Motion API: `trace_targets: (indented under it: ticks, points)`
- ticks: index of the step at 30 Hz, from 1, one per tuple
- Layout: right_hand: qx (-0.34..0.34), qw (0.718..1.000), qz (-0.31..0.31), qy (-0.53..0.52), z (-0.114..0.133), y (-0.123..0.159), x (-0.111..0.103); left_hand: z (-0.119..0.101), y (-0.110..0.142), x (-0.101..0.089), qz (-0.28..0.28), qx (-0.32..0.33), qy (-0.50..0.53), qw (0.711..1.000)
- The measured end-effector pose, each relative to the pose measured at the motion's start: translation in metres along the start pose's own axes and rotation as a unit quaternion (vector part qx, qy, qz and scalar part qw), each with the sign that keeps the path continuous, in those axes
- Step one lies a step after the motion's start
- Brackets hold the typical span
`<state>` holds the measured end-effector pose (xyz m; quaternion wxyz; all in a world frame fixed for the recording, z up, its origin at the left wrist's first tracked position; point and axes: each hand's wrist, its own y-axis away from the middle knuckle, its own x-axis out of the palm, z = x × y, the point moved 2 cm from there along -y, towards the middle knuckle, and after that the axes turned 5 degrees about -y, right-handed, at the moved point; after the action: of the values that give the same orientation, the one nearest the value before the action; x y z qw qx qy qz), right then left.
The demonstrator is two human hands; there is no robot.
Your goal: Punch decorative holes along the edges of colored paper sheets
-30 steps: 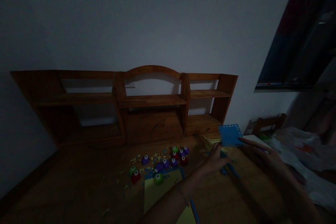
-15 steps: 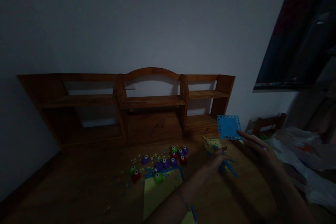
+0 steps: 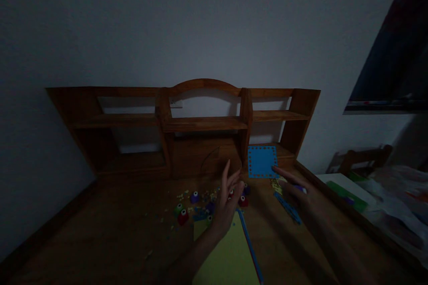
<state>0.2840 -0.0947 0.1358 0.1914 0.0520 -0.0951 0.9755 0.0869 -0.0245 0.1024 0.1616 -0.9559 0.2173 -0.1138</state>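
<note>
My right hand (image 3: 301, 191) pinches the lower right corner of a blue paper square (image 3: 261, 161), holding it upright above the table. Small holes run all round the square's edges. A purple and white thing (image 3: 300, 189), partly hidden, shows in the same hand. My left hand (image 3: 229, 198) is open, fingers apart, over a group of small punches with eye-like tops. It hides some of them. A red punch (image 3: 183, 217) and a purple punch (image 3: 194, 197) sit to its left. Below lies a stack of yellow paper (image 3: 227, 254) with blue sheets under it.
Yellow and blue paper bits (image 3: 182, 196) are scattered on the wooden table (image 3: 117, 231). Blue punched strips (image 3: 287, 208) and yellow punched paper (image 3: 276, 185) lie near my right hand. A wooden shelf (image 3: 203, 124) stands behind; plastic bags (image 3: 397, 200) are at the right.
My left hand has moved left, from beside the blue strips to over the punches. My right hand has brought the blue square left, turning it more face-on. The view has shifted right.
</note>
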Motion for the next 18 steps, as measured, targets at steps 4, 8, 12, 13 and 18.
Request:
trace_targets:
  ticks: [4, 8, 12, 13, 18]
  points:
    - [0.055, 0.994, 0.090, -0.013, -0.025, -0.013, 0.044, 0.003, 0.019, -0.037, -0.039, -0.003, -0.069, 0.997]
    - [0.103, 0.982, 0.135, -0.084, -0.055, -0.025, 0.078, 0.013, 0.025, -0.055, -0.049, 0.011, -0.104, 0.993]
    - [0.137, 0.966, 0.165, -0.146, -0.083, -0.027, 0.092, 0.018, 0.027, -0.062, -0.035, 0.017, -0.125, 0.991]
    - [0.141, 0.963, 0.172, -0.151, -0.088, -0.026, 0.094, 0.020, 0.028, -0.063, -0.026, 0.008, -0.134, 0.991]
    - [0.138, 0.954, 0.192, -0.184, -0.099, -0.016, 0.097, 0.021, 0.034, -0.062, 0.008, -0.025, -0.175, 0.984]
